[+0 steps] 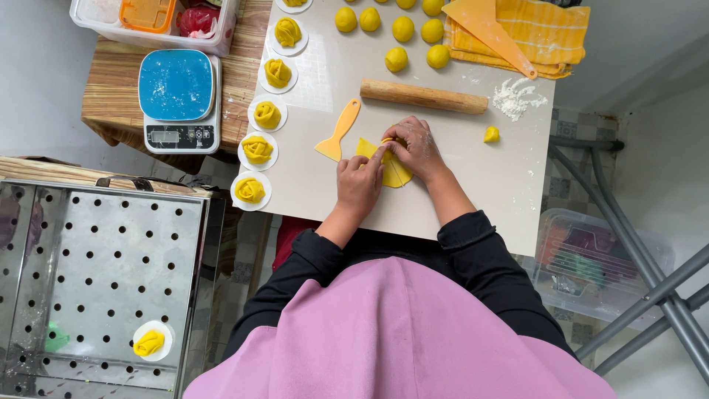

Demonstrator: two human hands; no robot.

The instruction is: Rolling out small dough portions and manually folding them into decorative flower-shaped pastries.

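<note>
**Two hands closing on a fan of yellow dough**

A person in a pink apron and black sleeves is bending over a pale work board, both hands meeting on a row of overlapped yellow dough discs lying near the board's front edge. The left hand is resting on the near-left end of the row, fingers curled and pressing down on the dough. The right hand is coming in from the far-right side, its fingertips bunched together and pinching the dough's upper edge. The discs are running roughly left to right between the two hands, so each hand is sitting on its own end; neither is reaching across.

Just left of the dough, a small yellow scraper is lying with its handle pointing away from the person. Beyond the hands, a wooden rolling pin is lying crosswise, with yellow dough balls farther back. Finished dough roses on white rounds are lining the board's left edge, beside a blue-topped kitchen scale. One more rose is sitting on a perforated steel tray at lower left.
</note>
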